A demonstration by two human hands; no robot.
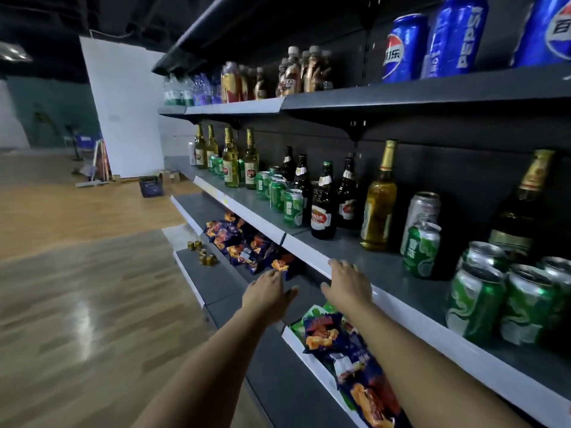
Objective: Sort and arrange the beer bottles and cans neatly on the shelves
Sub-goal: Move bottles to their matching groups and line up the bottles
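Note:
On the middle shelf (312, 256) stand mixed beers. Dark brown bottles (323, 208) are grouped near the centre, a clear golden bottle (378, 205) stands to their right, and several more golden bottles (230, 163) stand far left. Green cans (292, 208) sit in a row beside the dark bottles; more green cans (474, 304) cluster at the right, with a silver can (422, 211) behind. My left hand (267, 290) hovers open in front of the shelf edge. My right hand (347, 281) is open, fingers reaching over the shelf's white front lip. Neither holds anything.
The top shelf (401, 94) carries blue Pepsi cans (404, 46) and small drink bottles (290, 74). Snack bags (247, 242) fill the lower shelf, more snack bags (349, 344) lie below my right arm, and small gold tins (202, 253) sit at the bottom. Wooden floor lies to the left.

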